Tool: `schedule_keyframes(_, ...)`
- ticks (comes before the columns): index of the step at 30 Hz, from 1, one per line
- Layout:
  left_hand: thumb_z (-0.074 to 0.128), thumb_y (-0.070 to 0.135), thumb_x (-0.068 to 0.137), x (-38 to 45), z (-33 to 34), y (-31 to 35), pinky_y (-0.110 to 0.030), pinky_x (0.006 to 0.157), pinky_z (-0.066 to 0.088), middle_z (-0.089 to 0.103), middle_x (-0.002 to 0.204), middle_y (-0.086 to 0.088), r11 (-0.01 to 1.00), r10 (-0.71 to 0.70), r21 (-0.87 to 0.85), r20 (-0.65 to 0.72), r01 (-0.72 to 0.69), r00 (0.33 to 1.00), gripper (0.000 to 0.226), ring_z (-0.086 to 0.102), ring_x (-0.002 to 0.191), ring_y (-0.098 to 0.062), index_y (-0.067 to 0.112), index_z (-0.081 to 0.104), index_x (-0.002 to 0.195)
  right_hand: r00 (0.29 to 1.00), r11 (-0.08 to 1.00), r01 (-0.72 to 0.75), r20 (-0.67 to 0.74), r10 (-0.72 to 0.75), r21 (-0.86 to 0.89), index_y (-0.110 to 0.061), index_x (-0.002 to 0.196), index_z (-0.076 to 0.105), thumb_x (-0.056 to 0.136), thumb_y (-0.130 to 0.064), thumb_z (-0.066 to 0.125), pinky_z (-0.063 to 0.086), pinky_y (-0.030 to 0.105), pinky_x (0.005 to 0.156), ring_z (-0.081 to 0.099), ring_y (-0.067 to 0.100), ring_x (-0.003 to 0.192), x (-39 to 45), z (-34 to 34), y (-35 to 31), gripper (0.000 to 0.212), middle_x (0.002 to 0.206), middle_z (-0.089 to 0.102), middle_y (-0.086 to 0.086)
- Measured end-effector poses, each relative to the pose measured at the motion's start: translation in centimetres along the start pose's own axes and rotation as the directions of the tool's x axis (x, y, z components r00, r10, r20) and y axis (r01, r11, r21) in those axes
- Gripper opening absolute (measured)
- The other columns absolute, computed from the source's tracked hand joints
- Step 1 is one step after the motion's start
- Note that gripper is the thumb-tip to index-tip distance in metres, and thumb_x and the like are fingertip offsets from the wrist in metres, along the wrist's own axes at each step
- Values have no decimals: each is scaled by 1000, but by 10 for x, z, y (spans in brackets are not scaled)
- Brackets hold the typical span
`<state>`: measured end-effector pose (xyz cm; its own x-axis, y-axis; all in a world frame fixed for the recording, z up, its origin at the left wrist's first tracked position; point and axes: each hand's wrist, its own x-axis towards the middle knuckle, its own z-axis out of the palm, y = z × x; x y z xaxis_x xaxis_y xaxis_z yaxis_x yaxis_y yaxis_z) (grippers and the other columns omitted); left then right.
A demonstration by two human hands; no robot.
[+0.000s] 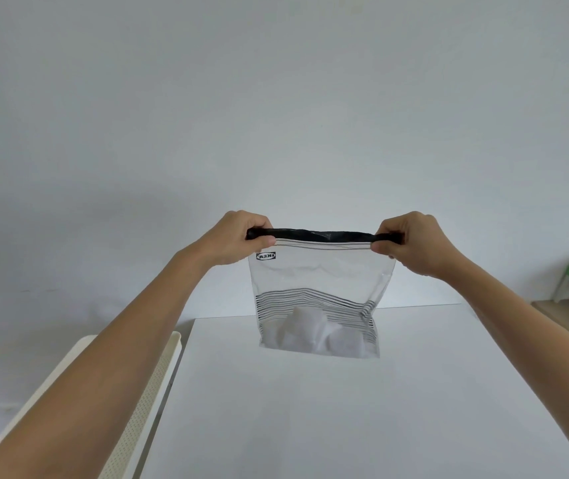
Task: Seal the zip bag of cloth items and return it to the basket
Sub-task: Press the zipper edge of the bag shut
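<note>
Above the table (310, 409), my left hand (238, 238) and right hand (411, 242) each pinched a top corner of the zip bag (317, 288), which seemed light, limp and slippery.

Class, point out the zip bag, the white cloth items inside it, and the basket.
zip bag (321, 274): head view, clear front panel.
white cloth items (310, 331): head view, folded piece at the bag's bottom.
basket (145, 402): head view, perforated side wall.

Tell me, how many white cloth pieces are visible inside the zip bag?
2, as far as the clear plastic shows: one folded white cloth at the bottom left of the zip bag, another at the bottom right. More may be hidden behind them.
</note>
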<state>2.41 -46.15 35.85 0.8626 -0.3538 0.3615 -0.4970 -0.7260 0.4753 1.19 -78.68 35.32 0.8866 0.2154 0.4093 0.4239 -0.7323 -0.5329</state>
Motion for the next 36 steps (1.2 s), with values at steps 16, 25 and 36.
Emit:
schedule_keyframes(16,73,22,85,-7,2,19,-14,43,28,47,50,7,999,-51,6,-48,51,998,19,37,43,-5,10,69,71,998,999,40,40,-41,37,-15,69,71,83,-13,71,32,15,38,40,6,38,-6,6,-14,14,54,59,8)
schedule_keyframes(25,70,36,85,-3,1,29,-28,55,40,68,64,-2,984,-63,168,29,58,998,17,57,55,-19,21,71,78,997,998,54,52,-53,-21,-12,72,70,85,-15,69,33,16,40,44,19,51,3,7,-18,13,68,65,23)
schedule_keyframes(36,72,31,84,3,11,37,-29,56,37,65,68,-16,989,-54,142,40,48,998,21,48,53,-17,12,70,75,992,994,91,97,-85,-63,-22,60,64,82,-13,73,32,15,42,34,8,42,1,12,-22,25,45,44,-5)
